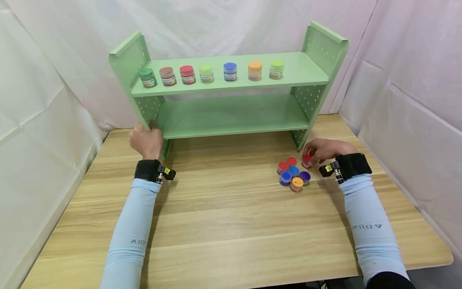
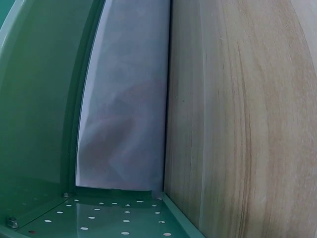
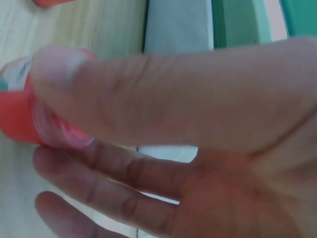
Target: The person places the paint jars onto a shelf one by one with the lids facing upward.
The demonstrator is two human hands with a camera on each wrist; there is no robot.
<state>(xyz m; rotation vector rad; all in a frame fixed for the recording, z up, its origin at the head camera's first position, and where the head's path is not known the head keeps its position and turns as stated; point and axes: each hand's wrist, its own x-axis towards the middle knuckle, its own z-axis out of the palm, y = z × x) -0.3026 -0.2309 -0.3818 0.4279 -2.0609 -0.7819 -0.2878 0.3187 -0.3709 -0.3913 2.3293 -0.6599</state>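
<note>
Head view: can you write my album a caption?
Right hand pinches a red-lidded jar; left hand grips a green two-tier shelf bearing seven jars.

Jars (image 1: 294, 171) on table (image 1: 223, 224), before shelf (image 1: 234, 114)

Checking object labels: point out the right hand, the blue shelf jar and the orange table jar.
Right hand (image 1: 326, 149), head view: middle of hand.
Blue shelf jar (image 1: 230, 72), head view: body below lid.
Orange table jar (image 1: 297, 183), head view: lid.

From here, most fingers of the left hand (image 1: 146, 140) are hidden, beside the green rack (image 1: 231, 116). The thumb of the right hand (image 1: 326, 149) covers part of a red jar (image 1: 306, 160), cropped in the right wrist view. Beyond the hands, the row of jars (image 1: 229, 72) carries print too small to read.
</note>
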